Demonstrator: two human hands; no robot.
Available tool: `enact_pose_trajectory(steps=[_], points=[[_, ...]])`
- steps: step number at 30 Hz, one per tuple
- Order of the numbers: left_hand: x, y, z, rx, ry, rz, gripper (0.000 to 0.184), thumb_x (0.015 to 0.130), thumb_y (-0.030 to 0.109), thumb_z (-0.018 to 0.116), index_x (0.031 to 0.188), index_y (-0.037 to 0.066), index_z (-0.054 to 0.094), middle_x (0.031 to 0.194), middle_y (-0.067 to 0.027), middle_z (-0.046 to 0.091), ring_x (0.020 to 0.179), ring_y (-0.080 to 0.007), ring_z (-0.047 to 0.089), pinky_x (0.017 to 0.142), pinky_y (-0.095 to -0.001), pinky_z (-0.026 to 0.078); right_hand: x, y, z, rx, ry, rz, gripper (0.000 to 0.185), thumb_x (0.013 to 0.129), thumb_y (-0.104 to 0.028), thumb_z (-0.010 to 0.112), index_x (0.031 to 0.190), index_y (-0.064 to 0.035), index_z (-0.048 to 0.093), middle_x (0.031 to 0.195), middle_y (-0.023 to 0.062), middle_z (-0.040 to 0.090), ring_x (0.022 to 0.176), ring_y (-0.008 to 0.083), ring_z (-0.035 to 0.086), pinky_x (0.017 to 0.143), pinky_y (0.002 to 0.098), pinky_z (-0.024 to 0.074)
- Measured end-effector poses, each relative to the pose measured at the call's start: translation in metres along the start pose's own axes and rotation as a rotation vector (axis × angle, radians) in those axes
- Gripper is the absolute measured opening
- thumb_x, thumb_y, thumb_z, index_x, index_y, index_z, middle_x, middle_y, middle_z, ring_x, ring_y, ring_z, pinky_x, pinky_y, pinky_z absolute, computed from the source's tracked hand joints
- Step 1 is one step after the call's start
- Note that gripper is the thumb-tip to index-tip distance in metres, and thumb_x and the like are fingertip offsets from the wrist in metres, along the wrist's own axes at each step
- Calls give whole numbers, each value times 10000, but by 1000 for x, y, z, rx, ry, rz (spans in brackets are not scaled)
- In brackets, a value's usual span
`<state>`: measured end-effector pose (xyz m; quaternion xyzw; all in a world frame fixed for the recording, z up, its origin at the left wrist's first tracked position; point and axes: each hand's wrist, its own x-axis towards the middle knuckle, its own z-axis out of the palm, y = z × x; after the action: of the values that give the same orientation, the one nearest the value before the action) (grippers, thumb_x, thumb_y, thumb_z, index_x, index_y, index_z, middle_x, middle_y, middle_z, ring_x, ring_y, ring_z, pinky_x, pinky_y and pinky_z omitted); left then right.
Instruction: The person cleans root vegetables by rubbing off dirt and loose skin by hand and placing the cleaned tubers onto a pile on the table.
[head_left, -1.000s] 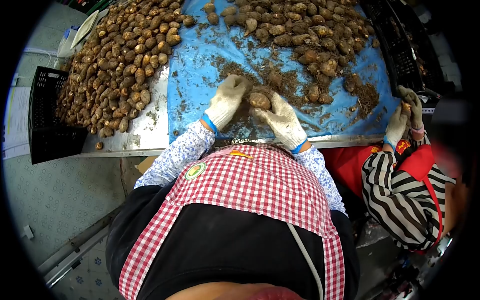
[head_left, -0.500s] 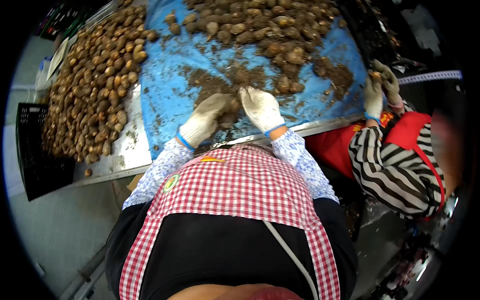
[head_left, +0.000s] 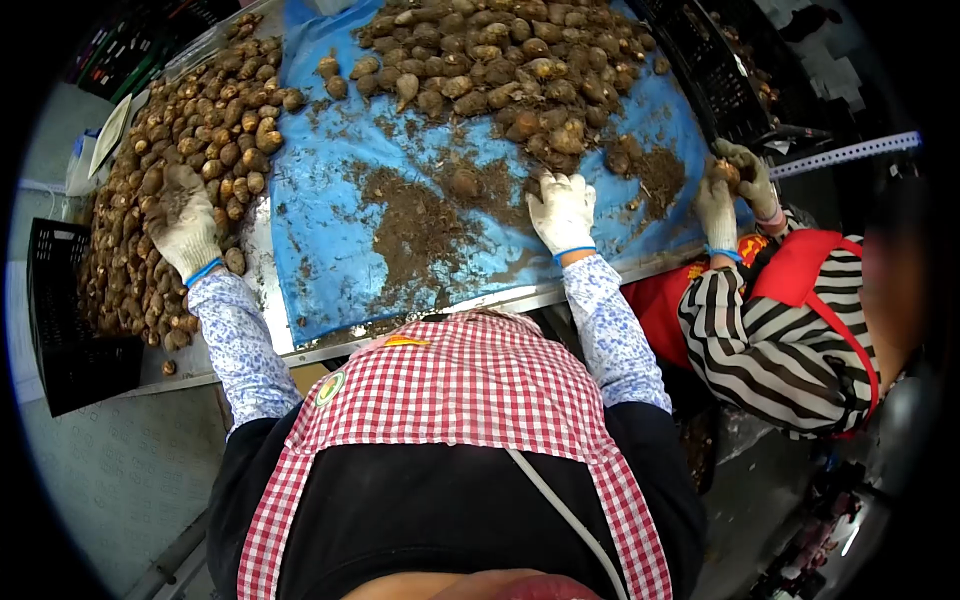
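Observation:
My left hand [head_left: 188, 228], in a white glove with a soil-darkened palm, lies over the heap of small brown taros [head_left: 215, 130] on the left. Its fingers are stretched out and no taro shows in them. My right hand [head_left: 562, 215], also gloved, is at the near edge of the soil-covered taro pile [head_left: 500, 60]. Its fingers curl over a brown taro [head_left: 538, 184], mostly hidden by the glove. Another taro [head_left: 463, 183] sits in loose soil on the blue sheet [head_left: 330, 230].
At the left end of the metal table [head_left: 265, 290] stands a black crate [head_left: 70, 350]. A co-worker in a striped top [head_left: 770, 340] holds a taro [head_left: 727, 175] in gloved hands on my right. Another black crate [head_left: 710, 75] stands beyond the sheet.
My left hand has gone from the middle of the sheet to the left heap, and the taro it held no longer shows there. My right hand has moved right, to the pile's edge.

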<state>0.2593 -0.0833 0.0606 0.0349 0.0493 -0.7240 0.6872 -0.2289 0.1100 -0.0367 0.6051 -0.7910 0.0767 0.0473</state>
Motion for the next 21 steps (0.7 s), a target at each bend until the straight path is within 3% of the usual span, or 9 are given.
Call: enact_pose_trajectory(steps=[1, 4, 5, 7, 10, 13, 17, 20, 21], points=[[2, 16, 4, 16, -33, 23, 406, 1004, 323, 455, 1274, 25, 512, 1122, -165, 627, 1018, -263, 622, 902, -434, 529, 5, -6, -12, 179, -89, 31, 508, 819, -372, 708, 1182, -31, 607, 1094, 159, 656, 1050, 325, 586, 908, 422, 458], [-32, -75, 14, 1245, -15, 242, 312, 987, 186, 498, 1236, 8, 561, 1122, -143, 644, 989, -228, 633, 884, -326, 548, 4, -39, -37, 654, -186, 118, 560, 852, -369, 710, 1191, 54, 571, 1135, 287, 621, 1098, 379, 599, 914, 409, 489], [-54, -106, 0, 2009, -460, 541, 367, 978, 184, 527, 1298, 7, 531, 1086, -152, 663, 930, -208, 636, 854, -313, 549, 4, -52, -51, 787, -202, 36, 522, 872, -308, 702, 1196, 74, 557, 1161, 302, 609, 1085, 392, 606, 891, 401, 496], [-60, -157, -23, 1395, -320, -355, 491, 1005, 331, 494, 1361, -7, 472, 1098, -170, 657, 826, -174, 623, 746, -310, 555, 5, -63, -41, 820, -123, -123, 478, 855, -294, 723, 1154, 50, 579, 1077, 279, 640, 1014, 380, 636, 839, 409, 512], [-86, -226, -50, 1652, -257, -621, 510, 1018, 434, 454, 1301, 12, 500, 1121, -158, 605, 793, -134, 592, 671, -271, 541, 4, -84, -73, 674, -139, -259, 418, 843, -254, 730, 1108, 42, 600, 1052, 231, 659, 946, 379, 654, 783, 416, 537], [-93, -259, -48, 1238, -30, -839, 351, 1036, 323, 410, 1176, 46, 574, 754, -39, 605, 480, -90, 479, 382, -247, 398, -2, -86, -62, 705, 156, -390, 310, 844, -243, 710, 981, 23, 630, 1012, 180, 661, 830, 347, 663, 696, 418, 553], [-109, -274, -68, 853, 176, -917, 349, 1028, 360, 406, 1099, 76, 594, 637, 17, 521, 372, -70, 368, 333, -223, 292, -15, -85, -51, 462, 236, -262, 237, 889, -240, 626, 963, -15, 639, 963, 205, 663, 845, 303, 678, 655, 409, 555], [-121, -288, -73, 1348, 50, -525, 360, 1018, 338, 444, 1178, 48, 585, 852, -49, 647, 654, -128, 597, 576, -281, 497, -24, -95, -44, 556, 2, -26, 244, 921, -230, 589, 984, 4, 614, 909, 212, 655, 812, 301, 674, 651, 403, 556], [-119, -285, -72, 1808, -17, -445, 368, 1015, 289, 453, 1257, 31, 554, 1076, -106, 660, 965, -179, 633, 787, -278, 525, -22, -102, -47, 633, -160, 179, 261, 967, -230, 543, 1006, 24, 589, 968, 214, 657, 859, 257, 676, 692, 367, 558]])
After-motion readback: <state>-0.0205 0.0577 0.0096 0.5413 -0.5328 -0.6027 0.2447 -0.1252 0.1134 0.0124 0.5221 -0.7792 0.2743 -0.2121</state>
